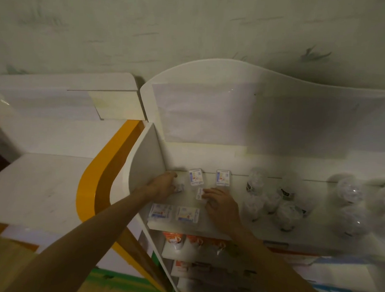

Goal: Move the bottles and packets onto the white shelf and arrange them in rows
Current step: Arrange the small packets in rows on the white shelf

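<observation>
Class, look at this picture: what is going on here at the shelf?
A person is arranging small packets on the top of a white shelf. The left hand holds one packet near the back left corner, and the right hand holds another mid-shelf. Four packets already lie in two rows. Clear bottles stand grouped to the right.

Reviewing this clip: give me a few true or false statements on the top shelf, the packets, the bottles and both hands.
1. Both hands are on the top shelf. True.
2. The bottles stand left of the packets. False: they stand to the right.
3. The right hand touches a small packet. True.
4. Two packets lie at the shelf's front edge. True.
5. The left hand is by the bottles. False: it is at the left side panel, on a packet.
6. The lower shelves are bare. False: orange packs sit there.
</observation>
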A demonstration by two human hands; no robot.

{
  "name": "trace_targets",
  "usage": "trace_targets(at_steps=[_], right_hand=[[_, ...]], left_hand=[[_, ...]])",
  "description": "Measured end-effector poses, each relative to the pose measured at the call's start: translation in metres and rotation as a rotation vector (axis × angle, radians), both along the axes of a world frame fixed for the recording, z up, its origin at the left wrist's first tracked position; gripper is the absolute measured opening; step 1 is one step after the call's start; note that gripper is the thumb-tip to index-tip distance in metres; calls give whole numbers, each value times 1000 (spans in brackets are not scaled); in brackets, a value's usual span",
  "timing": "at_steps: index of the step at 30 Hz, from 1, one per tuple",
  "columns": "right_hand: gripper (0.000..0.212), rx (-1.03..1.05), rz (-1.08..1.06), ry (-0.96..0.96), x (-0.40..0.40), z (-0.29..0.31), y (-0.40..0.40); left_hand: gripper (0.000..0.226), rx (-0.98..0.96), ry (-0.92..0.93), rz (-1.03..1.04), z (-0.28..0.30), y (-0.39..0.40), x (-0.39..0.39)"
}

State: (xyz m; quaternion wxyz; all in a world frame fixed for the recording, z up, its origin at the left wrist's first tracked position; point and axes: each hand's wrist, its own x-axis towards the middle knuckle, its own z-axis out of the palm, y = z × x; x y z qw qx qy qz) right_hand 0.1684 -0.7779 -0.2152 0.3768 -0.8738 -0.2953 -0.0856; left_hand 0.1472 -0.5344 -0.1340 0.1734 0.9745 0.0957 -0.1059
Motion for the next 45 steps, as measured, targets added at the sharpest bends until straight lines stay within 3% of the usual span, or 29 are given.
trace_targets(at_steps=[4,15,19,21,29,37,45], right_hand=[[32,21,-23,5,-6,-4,-1],[41,139,-31,29,-12,-7,0],[28,146,-90,-28,-9,-7,-2],[33,167,-136,15,-8,-9,-2],[18,88,-120,-26,-5,-14,2],[49,-19,-119,3,-5,-15,5],[54,23,-80,69,-9,-8,5]], left_hand=[[40,-21,16,2,-1,1,-1],[50,111,-32,-116,-11,-2,-11],[56,103,-161,-66,-18,-5,-18],[52,85,-222,-85,-20,-7,-22],[54,183,-156,-219,-25,-11,-31],[69,163,-120,-198,-34,-11,-47],[86,198,-100,-191,-54,-20,-60]])
